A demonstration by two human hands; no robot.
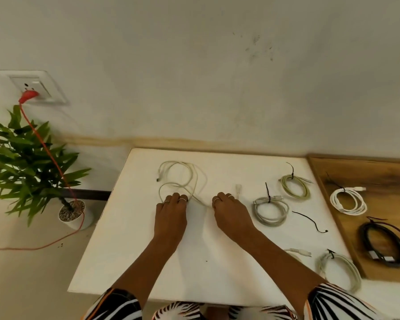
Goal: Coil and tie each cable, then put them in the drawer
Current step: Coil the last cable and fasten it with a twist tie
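Observation:
A loose white cable (pixel 183 179) lies in untidy loops on the white table (pixel 134 250), its plug end (pixel 238 189) to the right. My left hand (pixel 171 213) and my right hand (pixel 231 212) rest knuckles-up on the table with fingers curled over a stretch of this cable. Three coiled, tied cables lie to the right: a greenish one (pixel 295 185), a grey one (pixel 270 210) and a pale one (pixel 341 269). A loose black tie (pixel 310 221) lies between them.
A wooden surface (pixel 379 179) at the right carries a tied white coil (pixel 348 200) and a black coil (pixel 386 245). A potted plant (pixel 26 162) stands on the floor at left, with a red cord (pixel 49 155) running from a wall socket (pixel 35 87).

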